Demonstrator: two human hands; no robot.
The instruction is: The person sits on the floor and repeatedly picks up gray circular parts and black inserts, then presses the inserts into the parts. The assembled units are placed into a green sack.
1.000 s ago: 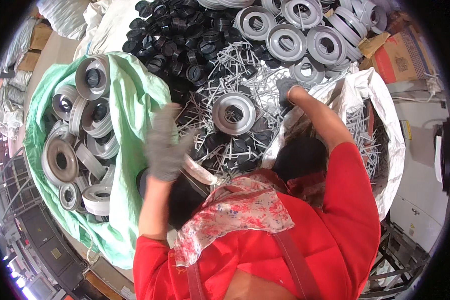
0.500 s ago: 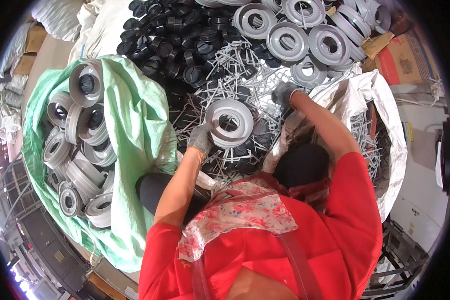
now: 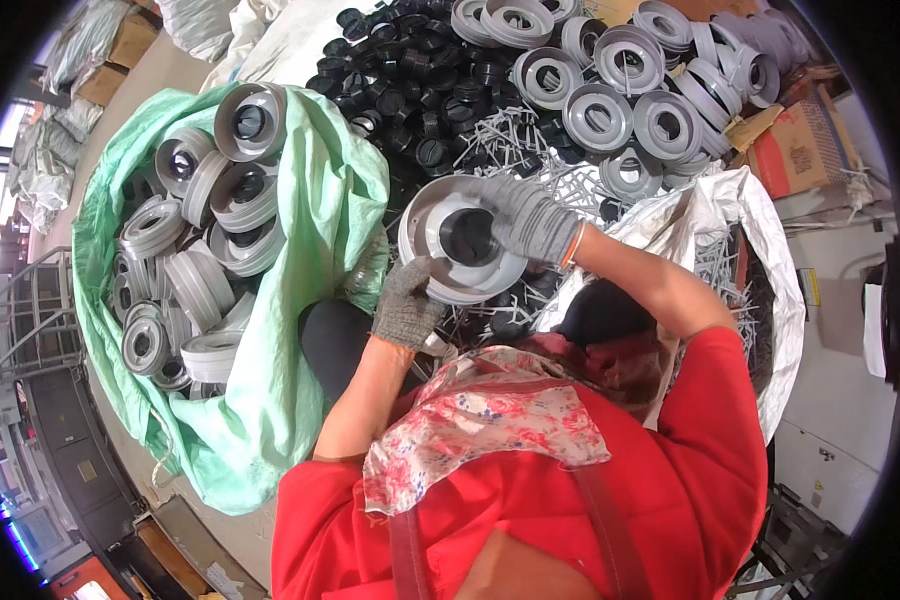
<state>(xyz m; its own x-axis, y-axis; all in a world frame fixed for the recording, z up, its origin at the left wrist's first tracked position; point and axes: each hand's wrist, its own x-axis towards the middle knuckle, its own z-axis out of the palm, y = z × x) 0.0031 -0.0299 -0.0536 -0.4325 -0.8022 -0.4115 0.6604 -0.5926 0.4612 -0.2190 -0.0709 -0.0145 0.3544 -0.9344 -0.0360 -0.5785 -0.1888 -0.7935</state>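
Observation:
A round grey plastic ring [image 3: 425, 232] with a stepped rim is held up in front of me. My left hand [image 3: 408, 303], in a grey knitted glove, is closed on its lower left rim. My right hand [image 3: 538, 220], gloved alike, lies over the ring's upper right side. Its fingers are blurred and partly hidden, so whether they hold anything does not show. Something black fills the ring's centre [image 3: 470, 237]; I cannot tell whether it is in the ring or behind it. Thin grey plastic sticks [image 3: 505, 140] lie heaped just beyond.
At left, a green sack [image 3: 320, 190] holds several grey rings, some with black caps inside. Black round caps [image 3: 410, 100] are piled ahead, and more grey rings [image 3: 598, 118] at upper right. A white sack [image 3: 775, 290] of grey sticks stands right, near a cardboard box [image 3: 795, 150].
My right hand has moved left from the sticks to the ring. The left hand still grips the ring, now nearer and larger in view. The whole view has shifted slightly.

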